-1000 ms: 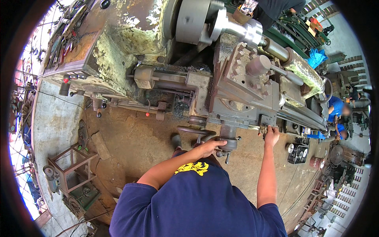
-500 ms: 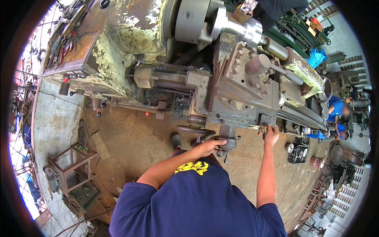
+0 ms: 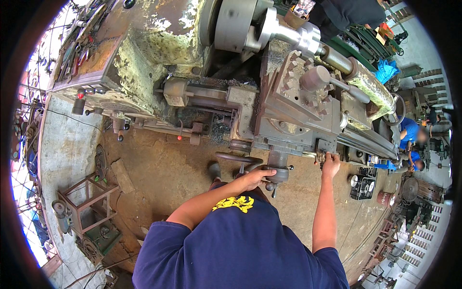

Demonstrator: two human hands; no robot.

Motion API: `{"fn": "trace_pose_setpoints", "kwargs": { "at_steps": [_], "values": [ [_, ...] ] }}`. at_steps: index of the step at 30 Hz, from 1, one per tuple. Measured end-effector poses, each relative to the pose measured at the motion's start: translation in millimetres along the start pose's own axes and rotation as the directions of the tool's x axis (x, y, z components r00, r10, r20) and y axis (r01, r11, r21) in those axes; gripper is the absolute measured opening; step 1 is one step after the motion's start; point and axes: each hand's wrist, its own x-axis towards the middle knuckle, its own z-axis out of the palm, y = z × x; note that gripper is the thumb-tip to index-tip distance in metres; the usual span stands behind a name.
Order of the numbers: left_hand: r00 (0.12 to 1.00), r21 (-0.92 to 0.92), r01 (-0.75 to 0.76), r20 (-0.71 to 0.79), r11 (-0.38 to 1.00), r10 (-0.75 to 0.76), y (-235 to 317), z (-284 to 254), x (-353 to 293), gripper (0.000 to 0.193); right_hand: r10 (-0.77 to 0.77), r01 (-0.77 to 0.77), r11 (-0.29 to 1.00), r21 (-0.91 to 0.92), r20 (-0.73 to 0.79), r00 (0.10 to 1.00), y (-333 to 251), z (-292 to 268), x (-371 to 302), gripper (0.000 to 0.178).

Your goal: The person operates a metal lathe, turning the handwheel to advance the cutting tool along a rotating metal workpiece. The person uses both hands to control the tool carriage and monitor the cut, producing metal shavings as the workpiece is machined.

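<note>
I stand at a large worn metal lathe. My left hand (image 3: 256,178) is closed round the left side of a round dial collar (image 3: 277,174) on the cross-slide handwheel, thumb on top. Ball-ended handles (image 3: 272,186) stick out below it. My right hand (image 3: 330,166) is closed at the near end of the slide, by a small dark block (image 3: 327,146); its fingers hide what they grip. Above, the tool post (image 3: 303,86) carries a long-handled clamp lever (image 3: 353,91). A shiny stepped metal workpiece (image 3: 288,34) sits between the chuck (image 3: 234,24) and the tailstock (image 3: 373,84).
Hand tools (image 3: 77,55) lie on the headstock at far left. A carriage handwheel (image 3: 239,158) is left of my left hand. A metal frame (image 3: 89,204) stands on the floor at left, a black crate (image 3: 363,187) at right. Two people in blue (image 3: 409,132) are farther right.
Both hands stay in place. The ball-ended handles below the collar have shifted very slightly. A dark cloth-like shape at the top right reaches farther into view.
</note>
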Motion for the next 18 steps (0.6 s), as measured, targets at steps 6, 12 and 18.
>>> {"fn": "trace_pose_setpoints", "kwargs": {
  "at_steps": [6, 12, 18],
  "values": [
    [0.999, 0.019, -0.019, -0.035, 1.000, 0.019, 0.9, 3.6, -1.1, 0.055, -0.022, 0.022, 1.000, 0.000, 0.008, 1.000, -0.7, -0.5, -0.6, 0.024],
    [1.000, 0.032, 0.004, -0.010, 0.999, -0.004, 2.0, 1.7, -0.7, 0.057, -0.022, 0.022, 1.000, -0.002, 0.004, 1.000, -1.8, -0.8, -1.4, 0.024],
    [1.000, 0.034, -0.018, -0.020, 0.999, 0.018, -1.0, 0.8, 1.4, 0.059, -0.047, 0.046, 0.998, -0.036, -0.007, 0.999, 0.6, 0.6, 0.0, 0.023]
  ]
}}
